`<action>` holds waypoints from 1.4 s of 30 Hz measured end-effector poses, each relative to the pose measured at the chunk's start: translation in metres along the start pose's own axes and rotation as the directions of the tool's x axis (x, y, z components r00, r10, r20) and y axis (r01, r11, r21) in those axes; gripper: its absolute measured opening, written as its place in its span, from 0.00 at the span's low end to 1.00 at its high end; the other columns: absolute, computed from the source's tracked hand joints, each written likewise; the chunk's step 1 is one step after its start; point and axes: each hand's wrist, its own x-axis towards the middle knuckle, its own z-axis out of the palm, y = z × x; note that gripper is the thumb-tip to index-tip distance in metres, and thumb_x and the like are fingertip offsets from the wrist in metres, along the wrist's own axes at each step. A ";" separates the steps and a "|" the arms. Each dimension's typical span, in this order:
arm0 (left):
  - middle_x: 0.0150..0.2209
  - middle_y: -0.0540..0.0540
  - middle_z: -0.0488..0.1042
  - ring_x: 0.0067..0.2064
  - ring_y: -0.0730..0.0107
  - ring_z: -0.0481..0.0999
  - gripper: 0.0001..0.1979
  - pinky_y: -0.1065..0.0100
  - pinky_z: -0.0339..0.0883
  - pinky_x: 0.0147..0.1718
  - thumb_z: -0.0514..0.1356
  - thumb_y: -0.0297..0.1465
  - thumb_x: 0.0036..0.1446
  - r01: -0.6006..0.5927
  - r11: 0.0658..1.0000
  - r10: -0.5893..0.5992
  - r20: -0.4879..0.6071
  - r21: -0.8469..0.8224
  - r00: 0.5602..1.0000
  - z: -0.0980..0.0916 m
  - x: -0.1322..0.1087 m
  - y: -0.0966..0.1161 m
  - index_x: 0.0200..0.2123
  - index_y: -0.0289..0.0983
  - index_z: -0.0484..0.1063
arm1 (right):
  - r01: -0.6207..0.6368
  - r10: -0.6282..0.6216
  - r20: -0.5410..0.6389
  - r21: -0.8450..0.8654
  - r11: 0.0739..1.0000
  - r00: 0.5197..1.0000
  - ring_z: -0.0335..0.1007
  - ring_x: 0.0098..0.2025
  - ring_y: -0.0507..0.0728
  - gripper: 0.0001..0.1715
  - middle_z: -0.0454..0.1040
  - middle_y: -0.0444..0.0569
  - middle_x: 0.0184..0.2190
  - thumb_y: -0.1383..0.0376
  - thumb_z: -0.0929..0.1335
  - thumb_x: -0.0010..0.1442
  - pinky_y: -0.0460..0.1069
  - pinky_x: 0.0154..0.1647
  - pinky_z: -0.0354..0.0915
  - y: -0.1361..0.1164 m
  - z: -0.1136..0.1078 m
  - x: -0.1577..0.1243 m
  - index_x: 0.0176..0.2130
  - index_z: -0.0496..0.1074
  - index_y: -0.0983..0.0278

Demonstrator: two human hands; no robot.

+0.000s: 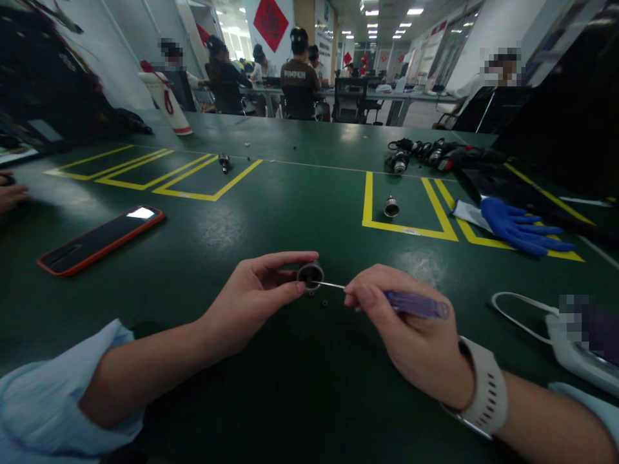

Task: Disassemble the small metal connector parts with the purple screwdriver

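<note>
Between the thumb and fingers of my left hand (258, 287) is a small round metal cup-shaped part (316, 265), its open end turned toward me. My right hand (406, 316) is closed around a screwdriver (418, 305) with a translucent purple handle. The thin shaft points left, and its tip reaches into the mouth of the metal part. What the tip touches inside is too dark to make out. Just below the part, a tiny nut-like ring (324, 303) lies on the green table (290, 386), with another small dark piece close by.
An orange-edged phone (104, 238) lies at left. Yellow tape outlines hold a metal fitting (391, 206) and a dark part (224, 162). Blue-and-white gloves (517, 222) and a cluster of tools (435, 154) are at right. Another person's hand (12, 193) shows at far left.
</note>
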 end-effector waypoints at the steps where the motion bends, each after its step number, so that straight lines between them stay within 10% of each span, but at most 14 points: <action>1: 0.43 0.46 0.79 0.44 0.64 0.77 0.17 0.65 0.70 0.45 0.65 0.23 0.46 -0.007 1.000 0.007 -0.005 0.003 1.000 0.001 0.000 0.000 0.42 0.40 0.77 | 0.056 -0.054 0.034 -0.046 0.997 0.998 0.69 0.30 0.50 0.07 0.73 0.45 0.26 0.70 0.65 0.61 0.47 0.32 0.66 -0.002 0.000 -0.001 0.32 0.72 0.66; 13: 0.43 0.45 0.78 0.42 0.64 0.78 0.13 0.67 0.71 0.41 0.66 0.24 0.44 -0.065 0.998 0.065 -0.030 0.029 0.997 0.002 -0.001 -0.002 0.36 0.37 0.77 | 0.398 -0.315 0.280 -0.324 0.858 0.907 0.70 0.29 0.53 0.07 0.76 0.51 0.27 0.69 0.63 0.63 0.49 0.29 0.67 -0.007 0.008 -0.003 0.34 0.70 0.67; 42: 0.40 0.45 0.79 0.43 0.63 0.77 0.08 0.65 0.70 0.44 0.64 0.22 0.42 -0.107 0.994 0.109 -0.072 0.030 0.991 0.008 -0.002 -0.002 0.30 0.36 0.76 | 0.483 -0.355 0.357 -0.390 0.784 0.864 0.70 0.30 0.54 0.12 0.75 0.52 0.28 0.68 0.63 0.63 0.50 0.30 0.66 -0.009 0.014 -0.008 0.28 0.70 0.67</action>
